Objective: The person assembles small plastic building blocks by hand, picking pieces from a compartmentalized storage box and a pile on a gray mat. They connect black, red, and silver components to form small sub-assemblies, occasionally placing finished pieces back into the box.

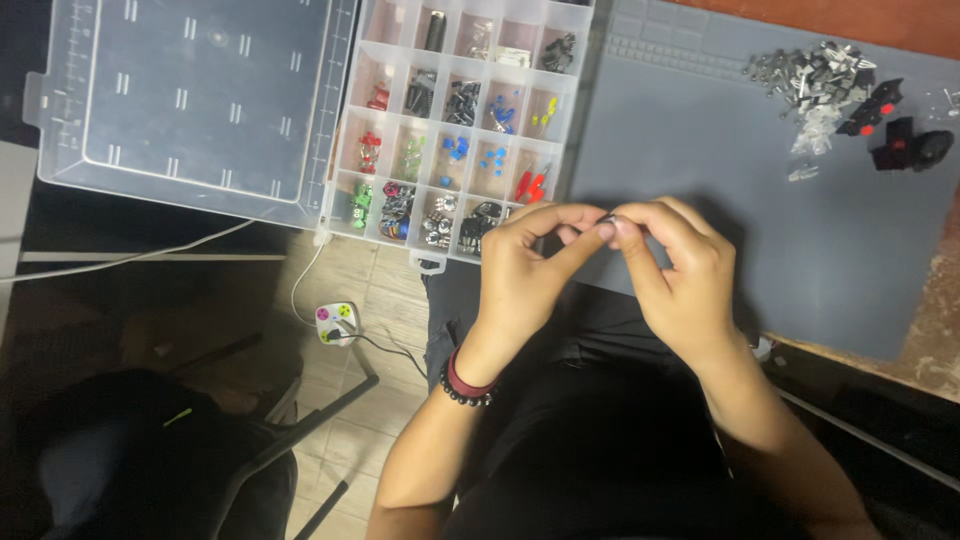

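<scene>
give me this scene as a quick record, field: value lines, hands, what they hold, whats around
left hand: fingertips pinched on a tiny dark part, too small to identify
right hand: fingertips meet the left hand's on the same part
wrist: bead bracelet on the left
surface: grey mat under the hands
organiser: clear compartment box, lid open, small red, blue, green and black parts inside
loose parts: pile of silvery pieces and black pieces with red at the mat's far right

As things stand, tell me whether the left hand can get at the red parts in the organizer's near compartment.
Probably yes. The left hand sits just below the red parts, the organizer box lies open with its lid flipped aside, and nothing covers them. Its fingers pinch a tiny part with the right hand.
</scene>
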